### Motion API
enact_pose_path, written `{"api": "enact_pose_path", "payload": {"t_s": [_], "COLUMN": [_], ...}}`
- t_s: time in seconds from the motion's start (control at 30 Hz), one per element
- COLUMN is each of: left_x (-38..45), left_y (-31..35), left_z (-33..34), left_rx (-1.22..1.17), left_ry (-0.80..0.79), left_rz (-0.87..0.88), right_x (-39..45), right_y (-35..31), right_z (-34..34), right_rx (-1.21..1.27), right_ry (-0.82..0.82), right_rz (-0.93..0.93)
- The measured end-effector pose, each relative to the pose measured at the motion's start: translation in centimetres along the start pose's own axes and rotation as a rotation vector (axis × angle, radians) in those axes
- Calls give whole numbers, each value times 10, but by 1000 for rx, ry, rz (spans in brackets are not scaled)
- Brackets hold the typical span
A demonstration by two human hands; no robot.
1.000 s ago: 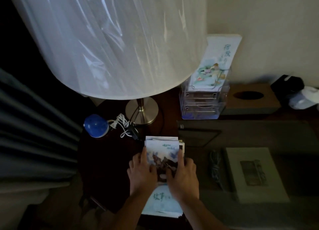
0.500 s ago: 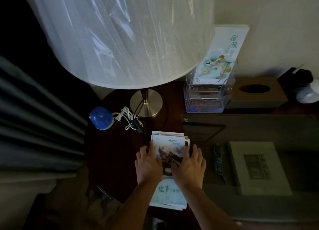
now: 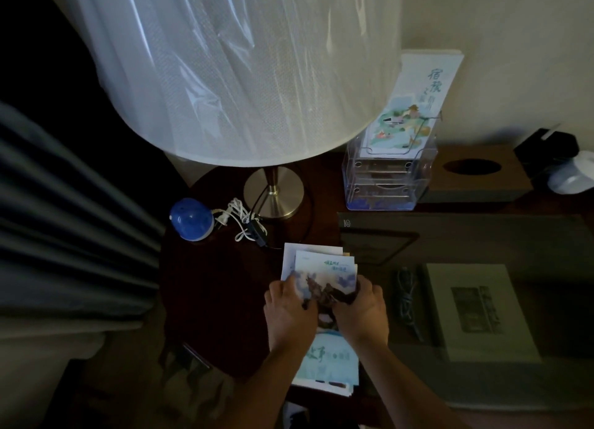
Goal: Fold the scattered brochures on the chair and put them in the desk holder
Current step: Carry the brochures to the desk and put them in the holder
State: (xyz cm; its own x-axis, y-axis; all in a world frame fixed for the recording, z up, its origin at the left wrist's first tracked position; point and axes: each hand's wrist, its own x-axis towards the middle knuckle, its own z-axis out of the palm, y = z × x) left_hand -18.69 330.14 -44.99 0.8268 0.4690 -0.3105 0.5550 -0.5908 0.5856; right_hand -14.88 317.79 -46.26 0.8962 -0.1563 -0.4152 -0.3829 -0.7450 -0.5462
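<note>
**Both hands on the brochure stack, lamp table**

Head view. Landmark: the lamp base (image 3: 274, 192), standing on a dark round table (image 3: 212, 287).

1. Brochure stack (image 3: 324, 268): lies flat on the table, in front of the lamp base and slightly to its right. Sheets are unevenly aligned; several edges show at the far end. The top sheet carries a cloud-and-mountain print. A pale blue sheet (image 3: 331, 361) extends from the near end, under the wrists.
2. Left hand (image 3: 291, 306): rests on the left side of the stack, fingers curled down onto the top sheet, gripping its left edge.
3. Right hand (image 3: 360, 306): rests on the right side of the stack, fingers curled inward, clamped on the top sheet. The two hands nearly meet at the centre of the sheet.
4. Desk holder (image 3: 385, 184): clear, tiered, standing to the right of the lamp base against the wall. One tall brochure (image 3: 414, 103) stands upright in its rear tier; the front tiers appear unfilled.
5. Blue dome-shaped item (image 3: 192, 219): left of the lamp base, with a bundled white cord (image 3: 239, 218) between the two.
6. Lampshade (image 3: 231, 68): above the base, covering most of the upper view.
7. Tissue box (image 3: 472, 174): right of the holder.
</note>
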Motion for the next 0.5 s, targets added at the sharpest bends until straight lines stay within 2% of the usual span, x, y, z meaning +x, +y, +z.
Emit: {"api": "enact_pose_path", "payload": {"t_s": [0.1,0.2,0.33,0.43,0.5], "left_x": [-4,-6,3,13,19], "left_y": [1,3,8,10,10], "left_z": [3,4,3,-1,-3], "left_rx": [-16,-137,-416,-421,-388], "left_ry": [2,17,20,-20,12], "left_rz": [4,2,-190,-203,-216], "right_x": [6,9,9,8,11], "right_y": [7,10,6,-1,-5], "right_z": [-2,-5,-9,-15,-20], "right_rx": [108,176,273,367,453], "right_ry": [-27,4,3,-45,-82], "right_rz": [72,76,79,106,151]}}
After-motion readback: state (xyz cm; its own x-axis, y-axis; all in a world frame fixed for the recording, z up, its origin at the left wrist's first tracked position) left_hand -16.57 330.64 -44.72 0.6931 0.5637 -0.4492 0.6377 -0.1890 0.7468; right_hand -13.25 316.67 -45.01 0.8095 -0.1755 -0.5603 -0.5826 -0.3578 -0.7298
